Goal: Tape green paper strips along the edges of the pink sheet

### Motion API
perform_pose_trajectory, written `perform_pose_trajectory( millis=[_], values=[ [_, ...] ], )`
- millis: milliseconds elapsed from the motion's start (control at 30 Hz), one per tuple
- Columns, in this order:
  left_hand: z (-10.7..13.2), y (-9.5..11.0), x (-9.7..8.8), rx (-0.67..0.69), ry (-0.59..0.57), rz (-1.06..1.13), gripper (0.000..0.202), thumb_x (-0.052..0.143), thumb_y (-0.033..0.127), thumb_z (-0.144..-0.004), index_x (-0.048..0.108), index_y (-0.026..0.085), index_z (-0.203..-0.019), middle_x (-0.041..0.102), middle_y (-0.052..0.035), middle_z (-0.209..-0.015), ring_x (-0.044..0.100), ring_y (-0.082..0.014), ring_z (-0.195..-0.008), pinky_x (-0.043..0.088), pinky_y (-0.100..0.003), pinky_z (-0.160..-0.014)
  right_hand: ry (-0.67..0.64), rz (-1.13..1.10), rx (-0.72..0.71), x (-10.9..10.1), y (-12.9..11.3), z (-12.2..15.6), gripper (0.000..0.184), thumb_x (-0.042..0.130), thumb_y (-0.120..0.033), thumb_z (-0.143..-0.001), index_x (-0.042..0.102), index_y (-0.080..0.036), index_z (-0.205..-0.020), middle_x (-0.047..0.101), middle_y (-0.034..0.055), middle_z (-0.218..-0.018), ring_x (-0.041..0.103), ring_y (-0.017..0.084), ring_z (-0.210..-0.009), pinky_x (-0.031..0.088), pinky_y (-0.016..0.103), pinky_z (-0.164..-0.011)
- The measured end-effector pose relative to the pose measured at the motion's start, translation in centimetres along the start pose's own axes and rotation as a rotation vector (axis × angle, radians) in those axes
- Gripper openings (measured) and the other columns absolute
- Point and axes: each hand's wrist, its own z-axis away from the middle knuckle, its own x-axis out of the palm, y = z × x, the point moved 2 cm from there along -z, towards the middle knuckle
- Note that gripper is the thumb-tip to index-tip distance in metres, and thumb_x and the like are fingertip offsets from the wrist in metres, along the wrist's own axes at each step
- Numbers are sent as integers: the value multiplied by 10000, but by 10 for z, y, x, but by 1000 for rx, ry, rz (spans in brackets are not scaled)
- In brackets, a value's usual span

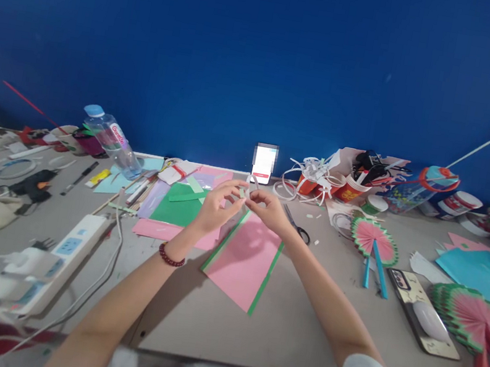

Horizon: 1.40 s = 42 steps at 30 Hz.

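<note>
My left hand (pixel 219 205) and my right hand (pixel 269 210) meet above the far end of a pink paper sheet (pixel 245 255). Green strips (pixel 265 279) run along both long sides of that sheet. Between my fingertips is a thin pale strip (pixel 252 183) that curls upward; it looks like paper or tape, but it is too small to tell which. Both hands are closed in a pinch around it. Black-handled scissors (pixel 301 232) lie just right of my right hand. Green paper (pixel 172 210) rests to the left of my left hand.
At left are a power strip (pixel 66 257) with cables and a leaning water bottle (pixel 114 139). A lit phone (pixel 262 164) stands against the blue wall. Cups with paper scraps (pixel 315 173), watermelon-coloured paper fans (pixel 375 240) and a phone bearing a mouse (pixel 431 321) occupy the right.
</note>
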Motion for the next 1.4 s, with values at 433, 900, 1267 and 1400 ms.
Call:
perform_pose_trajectory(
  millis=[433, 900, 1267, 1400],
  values=[
    [2, -3, 4, 66, 50, -129, 102, 547, 241, -845, 582, 199, -759, 647, -89, -1096, 607, -188, -1004, 512, -312, -791, 60, -11, 39, 1, 3, 0, 300, 599, -489, -777, 613, -191, -746, 607, 13, -703, 510, 136, -631, 426, 281, -637],
    [3, -4, 8, 2, -2, -116, 89, 561, 244, -837, 586, 198, -766, 631, -71, -1019, 597, -195, -988, 479, -339, -870, 111, 45, 69, 3, 12, 1, 248, 589, -460, -801, 592, -212, -791, 617, -4, -598, 608, 160, -579, 462, 297, -634],
    [4, -3, 9, -105, 0, 26, 161, 566, 322, -843, 590, 184, -762, 619, -76, -1019, 605, -158, -871, 500, -265, -728, 80, -40, 89, 4, 16, 2, 316, 596, -468, -794, 535, -231, -994, 600, -46, -576, 565, 131, -477, 467, 260, -526],
    [2, -4, 7, -190, 37, 139, 161, 588, 326, -827, 599, 179, -761, 624, -62, -948, 592, -150, -833, 479, -254, -710, 54, -61, 113, 5, 15, 4, 236, 604, -418, -785, 531, -221, -892, 615, -39, -595, 540, 111, -448, 444, 244, -500]
  ],
)
